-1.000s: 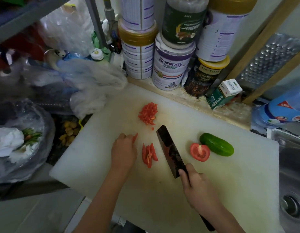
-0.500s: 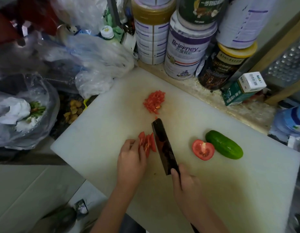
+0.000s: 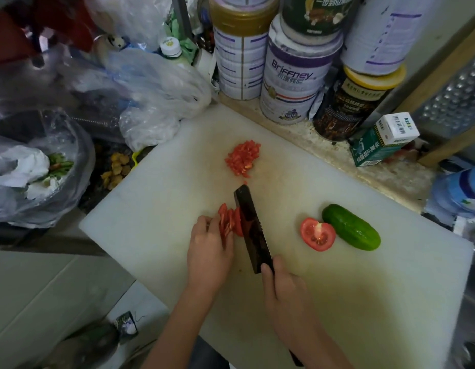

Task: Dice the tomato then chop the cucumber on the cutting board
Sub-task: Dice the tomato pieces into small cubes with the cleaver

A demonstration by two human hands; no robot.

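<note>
Tomato slices [image 3: 227, 221] now bunched and held by curled left hand [image 3: 209, 251]; knife [image 3: 251, 230], gripped by right hand [image 3: 281, 288], brought against them. Dicing judged underway; tomato half [image 3: 317, 234] and cucumber [image 3: 351, 227] lie uncut, right of the knife hand.

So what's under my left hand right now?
Red tomato slices stick out from under the left hand, beside the knife held by the right hand. The hand covers their near ends and the cutting board beneath.
</note>
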